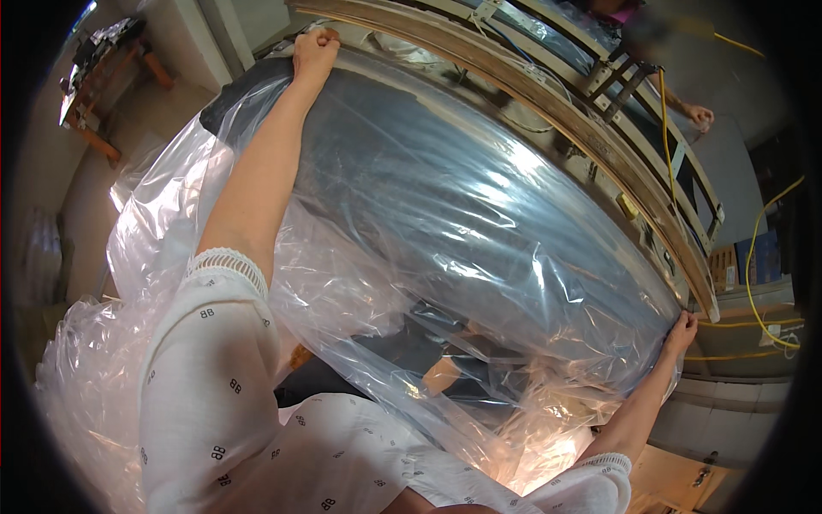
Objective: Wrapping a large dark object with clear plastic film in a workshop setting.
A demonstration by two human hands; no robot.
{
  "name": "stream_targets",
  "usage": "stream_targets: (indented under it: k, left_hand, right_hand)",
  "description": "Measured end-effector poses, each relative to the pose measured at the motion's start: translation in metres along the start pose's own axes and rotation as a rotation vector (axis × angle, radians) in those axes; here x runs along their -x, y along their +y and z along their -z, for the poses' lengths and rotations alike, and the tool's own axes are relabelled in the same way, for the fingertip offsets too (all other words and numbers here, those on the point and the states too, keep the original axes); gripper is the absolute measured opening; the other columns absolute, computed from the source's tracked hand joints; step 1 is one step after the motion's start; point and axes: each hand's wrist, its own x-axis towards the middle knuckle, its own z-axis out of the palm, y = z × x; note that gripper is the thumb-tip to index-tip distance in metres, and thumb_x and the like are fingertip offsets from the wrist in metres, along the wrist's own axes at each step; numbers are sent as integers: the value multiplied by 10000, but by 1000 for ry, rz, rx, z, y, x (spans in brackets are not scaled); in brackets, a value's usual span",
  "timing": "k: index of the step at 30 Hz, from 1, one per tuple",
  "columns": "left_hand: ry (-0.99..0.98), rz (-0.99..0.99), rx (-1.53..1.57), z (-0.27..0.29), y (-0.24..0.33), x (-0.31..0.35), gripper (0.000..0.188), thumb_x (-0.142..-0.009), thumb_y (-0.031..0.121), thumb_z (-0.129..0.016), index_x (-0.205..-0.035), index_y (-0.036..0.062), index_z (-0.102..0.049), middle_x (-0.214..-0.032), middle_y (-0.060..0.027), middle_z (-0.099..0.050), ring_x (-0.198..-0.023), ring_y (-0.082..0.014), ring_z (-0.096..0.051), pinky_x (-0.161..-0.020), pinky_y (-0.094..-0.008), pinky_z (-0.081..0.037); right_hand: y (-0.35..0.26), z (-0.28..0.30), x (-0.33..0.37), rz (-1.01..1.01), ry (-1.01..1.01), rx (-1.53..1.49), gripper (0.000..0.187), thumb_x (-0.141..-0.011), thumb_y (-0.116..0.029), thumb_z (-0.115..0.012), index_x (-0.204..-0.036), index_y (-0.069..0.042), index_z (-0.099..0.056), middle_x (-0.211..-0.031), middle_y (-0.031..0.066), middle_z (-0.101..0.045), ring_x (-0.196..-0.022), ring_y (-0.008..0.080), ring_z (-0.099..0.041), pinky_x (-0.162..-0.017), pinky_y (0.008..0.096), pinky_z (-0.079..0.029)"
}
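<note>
A large clear plastic sheet [445, 197] spreads over dark cloth in front of me, wrinkled and glossy. My left hand [317, 50] is stretched far ahead, its fingers closed on the sheet's far left edge beside a long wooden bar [548, 94]. Out at the right, my right hand [682, 331] has its fingers closed on the sheet's right corner, close to the bar's end. Between my hands the sheet lies fairly taut. Nearer my body it falls in loose folds, and a brown patch [442, 375] shows through it.
Beyond the bar runs a metal frame [676, 154] with yellow cords [753, 265]. Another person's hand [700, 116] shows past it. Bunched plastic [90, 377] heaps at my left. An orange-legged table [94, 141] stands at the far left.
</note>
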Motion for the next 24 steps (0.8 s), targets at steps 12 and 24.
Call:
stream_targets:
  k: [12, 24]
  left_hand:
    - [200, 563, 897, 17, -9, -12, 161, -761, 108, -537, -837, -26, -585, -871, -90, -599, -707, -232, -582, -681, -363, -452]
    - [-296, 368, -545, -5, -9, -28, 666, -831, 611, -299, -1197, 100, -518, -1257, -154, -470, -1196, -337, -393, -970, -573, -201]
  right_hand:
    - [-30, 4, 4, -212, 100, 19, 307, -850, -182, -462, -932, 112, -496, -994, 212, -493, -891, 282, -475, -818, 378, -367]
    - [-3, 15, 6, -141, 125, 287, 372, -820, -339, -486, -896, 7, -602, -977, 204, -584, -920, 348, -546, -773, 425, -421]
